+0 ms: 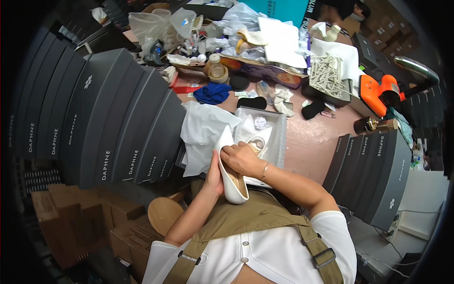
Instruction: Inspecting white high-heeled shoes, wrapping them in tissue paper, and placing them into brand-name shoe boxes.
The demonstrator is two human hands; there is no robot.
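Observation:
A white pointed-toe shoe (231,190) is held in front of my apron, its toe pointing away from me and its heel towards me. My left hand (214,175) is closed around its left side. My right hand (243,158) is closed over the shoe's opening with its fingers bent inward; the fingertips are partly hidden there, and I cannot see what they grip. Just beyond lies an open grey shoe box (283,142) with another white shoe (267,137) and a crumpled paper wad (260,122) in it. White tissue paper (201,120) spreads over the box's left side.
Dark shoe boxes (101,118) stack high at left, with more boxes (369,175) at right. Across the table (309,142) are a blue cloth (213,93), a jar (217,72), a box of white sticks (326,73) and an orange tool (373,97). A stool (165,215) stands lower left.

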